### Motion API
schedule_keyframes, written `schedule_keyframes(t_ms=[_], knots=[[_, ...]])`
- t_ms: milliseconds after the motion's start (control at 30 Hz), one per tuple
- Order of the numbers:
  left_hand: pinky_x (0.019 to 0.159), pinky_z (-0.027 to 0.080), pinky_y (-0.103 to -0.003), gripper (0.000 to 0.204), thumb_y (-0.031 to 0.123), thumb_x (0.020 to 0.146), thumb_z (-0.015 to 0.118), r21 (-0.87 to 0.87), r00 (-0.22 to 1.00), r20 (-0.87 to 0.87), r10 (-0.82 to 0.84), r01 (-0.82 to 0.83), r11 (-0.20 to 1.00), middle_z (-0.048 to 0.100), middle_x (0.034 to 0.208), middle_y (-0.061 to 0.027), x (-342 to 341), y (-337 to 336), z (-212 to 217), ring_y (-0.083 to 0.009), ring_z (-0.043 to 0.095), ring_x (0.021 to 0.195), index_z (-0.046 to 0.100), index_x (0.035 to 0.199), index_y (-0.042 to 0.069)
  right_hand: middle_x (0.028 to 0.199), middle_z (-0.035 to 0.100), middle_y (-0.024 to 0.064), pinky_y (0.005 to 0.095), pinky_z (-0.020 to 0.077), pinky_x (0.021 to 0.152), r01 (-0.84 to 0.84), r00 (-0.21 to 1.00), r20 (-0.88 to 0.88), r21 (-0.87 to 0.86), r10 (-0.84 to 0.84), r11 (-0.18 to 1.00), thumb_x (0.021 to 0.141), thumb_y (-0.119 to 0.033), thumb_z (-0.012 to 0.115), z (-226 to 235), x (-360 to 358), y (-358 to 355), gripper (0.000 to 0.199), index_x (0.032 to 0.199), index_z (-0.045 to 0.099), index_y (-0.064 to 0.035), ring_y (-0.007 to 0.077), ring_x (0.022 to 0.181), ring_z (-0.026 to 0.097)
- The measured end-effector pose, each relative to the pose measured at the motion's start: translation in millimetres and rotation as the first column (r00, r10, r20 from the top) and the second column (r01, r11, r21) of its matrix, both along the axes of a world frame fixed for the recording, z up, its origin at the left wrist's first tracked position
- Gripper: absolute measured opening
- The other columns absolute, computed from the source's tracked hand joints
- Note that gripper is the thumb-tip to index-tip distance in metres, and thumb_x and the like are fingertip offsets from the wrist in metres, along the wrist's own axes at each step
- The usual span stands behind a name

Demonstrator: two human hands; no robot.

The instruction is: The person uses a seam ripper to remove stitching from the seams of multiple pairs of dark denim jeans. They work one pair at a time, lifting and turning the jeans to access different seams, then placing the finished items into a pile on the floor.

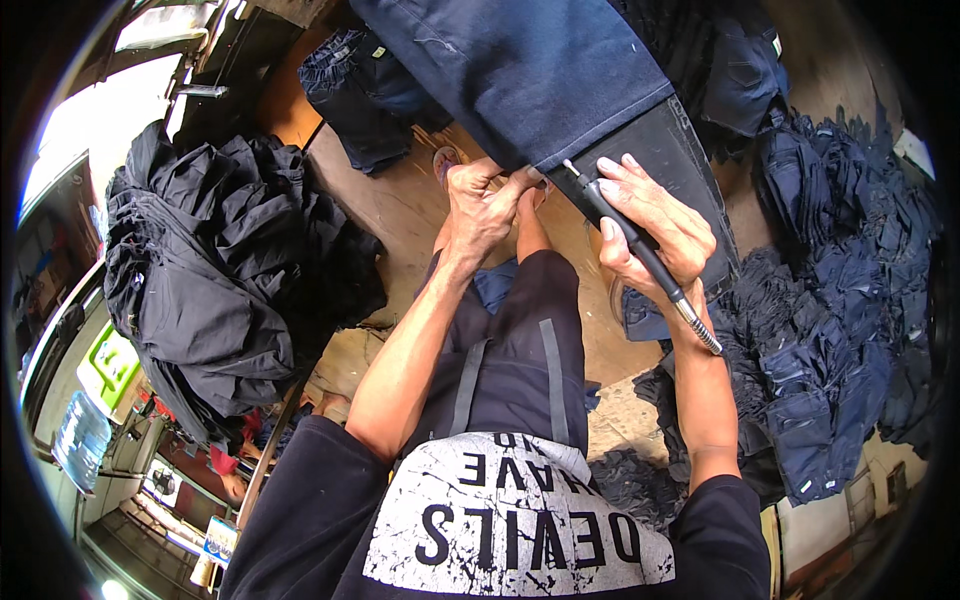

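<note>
A navy denim trouser leg [550, 75] is drawn over a black board [675, 150] in front of me, its stitched hem facing me. My left hand [482, 210] is closed, pinching the hem's left corner between thumb and fingers. In my right hand [660, 225] is a black pen-shaped tool [655, 268] with a thin metal tip and a coiled spring at its rear end. The tip is close to the hem beside my left fingertips; whether it touches the cloth I cannot tell. My right fingers lie along the tool, above the board.
A big heap of black garments [220, 270] is at my left. Piles of navy trousers [820, 330] fill the right side. More dark trousers [365, 95] lie beyond the board at the far left. A green plastic container [110, 365] stands at the left edge.
</note>
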State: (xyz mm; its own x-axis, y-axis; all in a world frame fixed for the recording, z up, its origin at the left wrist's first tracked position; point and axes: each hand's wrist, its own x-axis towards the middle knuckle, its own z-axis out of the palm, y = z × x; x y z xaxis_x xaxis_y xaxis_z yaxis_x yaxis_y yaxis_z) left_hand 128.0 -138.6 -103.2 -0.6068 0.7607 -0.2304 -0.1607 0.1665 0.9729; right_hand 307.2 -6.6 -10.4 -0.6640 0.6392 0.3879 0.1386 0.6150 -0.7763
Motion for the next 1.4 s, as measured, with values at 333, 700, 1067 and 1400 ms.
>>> schedule_keyframes(t_ms=[333,700,1067,1400], knots=[[0.076,0.058,-0.030,0.010,-0.009,0.091,0.080,-0.131,0.990,-0.090,-0.107,0.095,0.987,0.083,0.090,-0.0103,-5.9,-14.7,-26.7,-0.0155,0.077,0.081,0.083,0.100,-0.005,0.100,0.083,0.0171,0.0503,0.0636,0.106,0.013,1.000,0.027,0.019,-0.014,1.000,0.078,0.000,0.078,-1.1,-0.4,0.5,0.023,0.100,0.082,0.0051,0.0353,0.109,0.082],[0.063,0.043,-0.025,0.007,-0.005,0.090,0.084,-0.072,0.993,-0.100,-0.059,0.052,0.996,0.074,0.076,0.0037,-1.5,-4.9,-12.1,-0.0034,0.056,0.067,0.084,0.096,-0.001,0.103,0.082,0.0205,0.0511,0.0636,0.106,0.057,0.997,0.055,0.025,-0.058,0.998,0.077,0.001,0.077,2.5,-0.9,0.5,0.026,0.102,0.080,0.0059,0.0361,0.109,0.082],[0.058,0.032,-0.027,0.003,0.000,0.094,0.081,-0.088,0.974,-0.213,-0.070,0.052,0.995,0.054,0.067,0.0103,-1.5,-6.7,-21.6,-0.0027,0.039,0.063,0.081,0.093,-0.002,0.101,0.082,0.0197,0.0516,0.0635,0.105,0.100,0.993,0.053,0.032,-0.102,0.994,0.078,0.002,0.077,1.1,0.4,1.8,0.027,0.105,0.080,0.0057,0.0358,0.110,0.081],[0.059,0.036,-0.027,0.007,-0.003,0.094,0.074,-0.065,0.956,-0.276,-0.094,0.079,0.995,0.062,0.070,0.0074,-3.4,-12.3,-42.8,-0.0023,0.047,0.066,0.080,0.089,-0.004,0.103,0.082,0.0228,0.0520,0.0628,0.106,0.154,0.987,0.033,0.016,-0.154,0.988,0.078,0.003,0.077,-0.4,1.0,3.0,0.028,0.105,0.080,0.0067,0.0373,0.110,0.081]])
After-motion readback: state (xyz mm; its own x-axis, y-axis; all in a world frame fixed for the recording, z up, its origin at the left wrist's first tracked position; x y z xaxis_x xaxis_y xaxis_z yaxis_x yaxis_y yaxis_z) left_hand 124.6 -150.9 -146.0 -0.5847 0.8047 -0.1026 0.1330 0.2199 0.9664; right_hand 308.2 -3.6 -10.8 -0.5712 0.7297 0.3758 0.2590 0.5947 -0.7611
